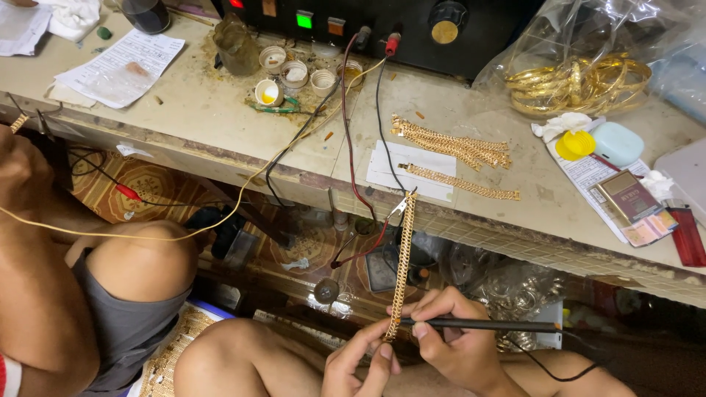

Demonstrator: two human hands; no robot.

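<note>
Landmark: the gold chain strap (402, 265), which you hold hanging below the edge of the workbench (220, 125)
Chain axis: it runs nearly upright, leaning slightly, its top caught in a small metal clip (398, 207) on a wire just under the bench edge, its bottom down at your hands
Left hand (359, 366): it sits at the chain's lower end, thumb and forefinger closed in a pinch on the last links; the other fingers curl loosely under
Right hand (456, 342): it lies just right of the chain's lower end, fingers closed around a thin dark rod (478, 324)
Rod axis: it lies almost level, crossing the chain at right angles; its tip touches the chain just above your left pinch, and its wired tail points away to the right
Nearer hand: your left is on the chain itself; your right meets it only through the rod
Spare chains (456, 151): they lie flat on the bench, up and right of the hanging chain, well apart from both hands
Bangles (581, 84): farther right of the chain's top, in a clear bag
</note>
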